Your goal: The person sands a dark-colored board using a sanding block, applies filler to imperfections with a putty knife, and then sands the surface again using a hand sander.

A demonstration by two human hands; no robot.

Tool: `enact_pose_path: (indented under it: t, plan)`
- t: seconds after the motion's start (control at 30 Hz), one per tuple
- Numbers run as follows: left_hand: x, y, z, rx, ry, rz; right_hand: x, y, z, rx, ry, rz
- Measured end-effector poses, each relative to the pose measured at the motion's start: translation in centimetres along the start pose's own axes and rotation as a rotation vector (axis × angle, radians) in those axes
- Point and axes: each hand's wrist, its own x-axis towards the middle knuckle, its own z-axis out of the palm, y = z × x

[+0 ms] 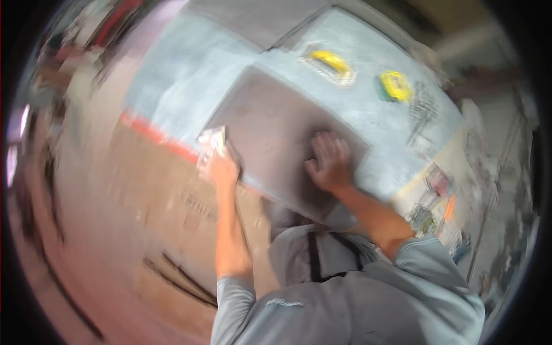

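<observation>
Grey clothing point(345, 313) on the wearer's torso fills the lower edge of the view, closest to the camera. The left hand point(220, 168) has its fingers drawn together, seemingly pinching a small pale item point(214, 138) at the left edge of a dark brown-grey panel point(267, 115). Blur hides whether that item is cloth, paper or a pad; it looks light and easily held between thumb and fingers. The right hand point(330, 161) lies palm down near the panel's right side, fingers slightly apart, pinching nothing.

The panel itself rests on a pale blue surface point(172, 75), between the two hands. Its straight outline suggests something thin and fairly stiff, probably manageable by hand, though its weight and material cannot be told. If its face is smooth, it could slide under a one-sided push, so a flat palm seems a sensible steadying hold; for lifting, opposite edges would likely serve better than one corner.

Farther out, a red strip point(155, 133) borders the blue surface beside a brown board point(172, 201). Beyond the panel lie a grey sheet point(253, 20), a yellow-handled object point(332, 60) and a rounded yellow-and-green object point(395, 86).
</observation>
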Motion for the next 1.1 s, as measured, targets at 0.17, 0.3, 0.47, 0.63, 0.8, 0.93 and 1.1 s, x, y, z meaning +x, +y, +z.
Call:
enact_pose_path:
  t: [0.17, 0.3, 0.47, 0.63, 0.8, 0.93, 1.1]
  plan:
    - [-17.3, 1.6, -0.3, -0.056, -0.268, 0.353, 0.0, 0.1, -1.0, 0.145, -0.031, 0.062]
    - [-16.6, -1.5, -4.1, -0.414, -0.542, 0.223, -0.6, 1.1, -1.7, 0.2, 0.033, 0.09]
    - [2.7, -4.8, 0.6, -0.897, -0.267, 0.102, -1.5, 0.9, -1.5, 0.171, 0.098, 0.116]
    - [15.7, -2.9, 3.9, -0.91, -0.338, 0.166, -3.7, -0.3, -0.9, 0.054, 0.327, 0.956]
    - [11.6, 0.9, 4.6, -1.173, -0.525, -0.046, -11.2, 0.6, 2.5, 0.339, 0.342, 1.124]
    - [11.3, -2.5, 6.1, -1.328, -0.693, 0.04, -8.8, 0.8, 0.6, 0.325, 0.476, 1.106]
    - [5.1, 4.7, 2.4, -1.18, -0.579, 0.156, -13.1, 6.1, -2.0, 0.473, 0.248, 0.913]
